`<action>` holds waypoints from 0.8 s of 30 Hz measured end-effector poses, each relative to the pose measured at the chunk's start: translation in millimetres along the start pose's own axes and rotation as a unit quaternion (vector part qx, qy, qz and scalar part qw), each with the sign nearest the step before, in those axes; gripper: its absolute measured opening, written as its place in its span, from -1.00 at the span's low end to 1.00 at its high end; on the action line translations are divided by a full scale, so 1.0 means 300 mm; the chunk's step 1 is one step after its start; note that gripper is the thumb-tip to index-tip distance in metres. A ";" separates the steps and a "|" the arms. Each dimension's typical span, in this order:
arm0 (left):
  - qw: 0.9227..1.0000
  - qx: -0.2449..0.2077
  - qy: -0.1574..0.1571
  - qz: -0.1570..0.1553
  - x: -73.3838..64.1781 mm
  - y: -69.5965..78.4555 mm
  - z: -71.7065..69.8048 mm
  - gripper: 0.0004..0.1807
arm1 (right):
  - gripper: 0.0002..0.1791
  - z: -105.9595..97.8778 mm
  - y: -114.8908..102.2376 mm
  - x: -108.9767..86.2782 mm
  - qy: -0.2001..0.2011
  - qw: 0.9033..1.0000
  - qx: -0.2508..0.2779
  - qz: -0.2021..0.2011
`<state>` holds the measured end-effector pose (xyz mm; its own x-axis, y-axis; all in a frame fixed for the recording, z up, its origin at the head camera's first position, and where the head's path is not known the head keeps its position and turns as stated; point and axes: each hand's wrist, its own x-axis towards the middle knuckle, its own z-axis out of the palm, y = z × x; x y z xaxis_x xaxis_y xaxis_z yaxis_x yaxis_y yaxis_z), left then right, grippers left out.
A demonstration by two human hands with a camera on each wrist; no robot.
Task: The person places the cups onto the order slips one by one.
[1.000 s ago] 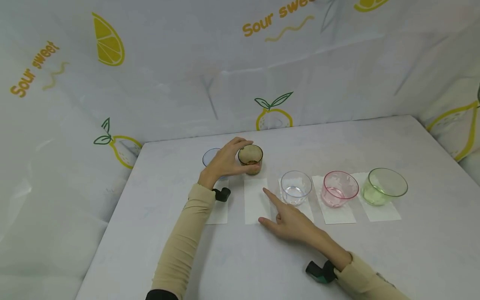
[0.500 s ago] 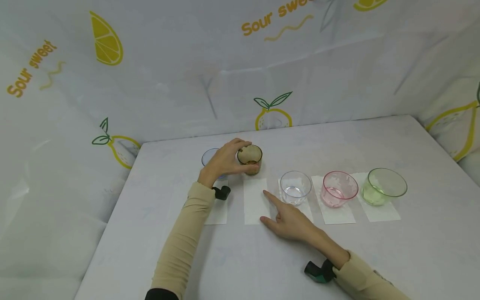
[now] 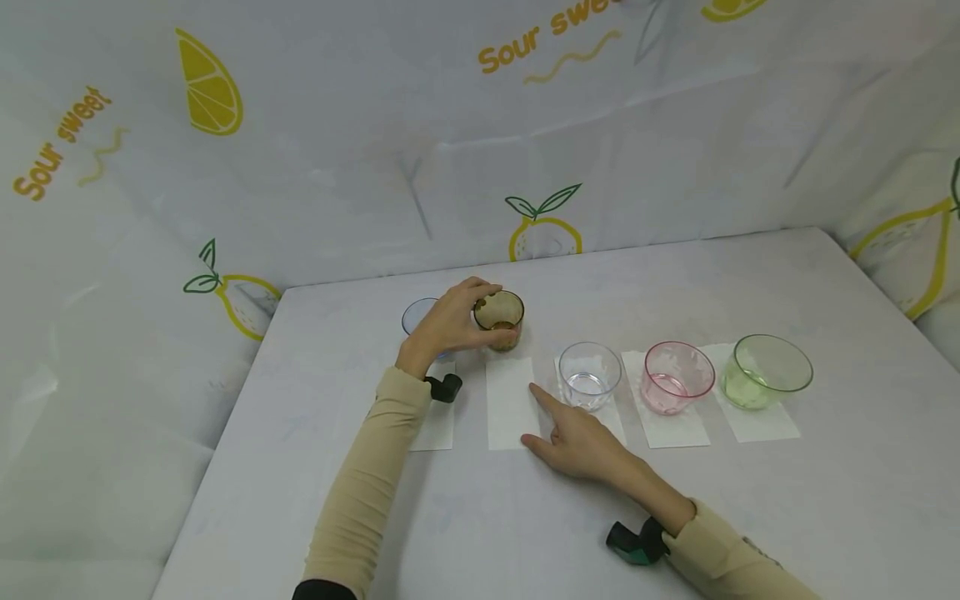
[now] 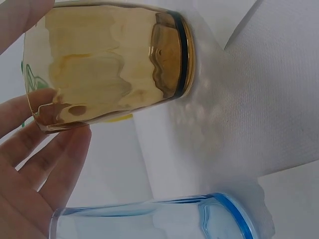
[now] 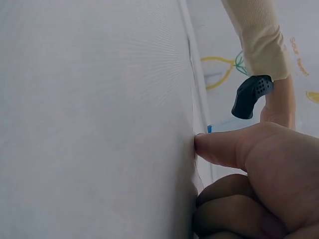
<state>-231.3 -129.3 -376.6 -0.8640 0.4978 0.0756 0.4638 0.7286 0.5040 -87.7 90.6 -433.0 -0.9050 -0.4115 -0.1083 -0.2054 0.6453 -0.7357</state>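
We see the left hand [image 3: 450, 325] pinching the amber glass [image 3: 499, 312] near its rim, we judge for steadiness; the glass sits upright between thumb and fingers, just beyond a paper strip [image 3: 508, 408]. Right hand [image 3: 576, 443]: thumb and forefinger spread at that strip's edge, perhaps pinning it flat.

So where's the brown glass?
In the head view, the left hand holds the brown glass just right of the blue glass, beyond a white paper.
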 end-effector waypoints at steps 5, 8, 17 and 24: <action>1.000 -0.003 0.001 0.002 -0.003 0.001 0.000 -0.15 | -0.17 0.001 -0.002 0.001 0.002 1.000 -0.005 0.000; 1.000 -0.002 0.004 0.004 -0.007 0.006 -0.003 -0.15 | -0.17 0.000 -0.005 0.001 0.002 1.000 -0.007 0.000; 1.000 -0.008 0.021 0.012 -0.035 0.029 -0.016 -0.13 | -0.17 -0.001 -0.010 0.001 0.004 1.000 -0.012 0.005; 0.999 -0.006 0.030 0.017 -0.059 0.042 -0.019 -0.14 | -0.17 0.001 -0.009 0.002 0.002 1.000 -0.010 0.005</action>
<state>-211.2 -131.7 -366.5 -0.8578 0.4931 0.1450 0.4919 0.7058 0.5098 -87.4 88.5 -431.2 -0.9087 -0.4022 -0.1118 -0.2043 0.6620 -0.7211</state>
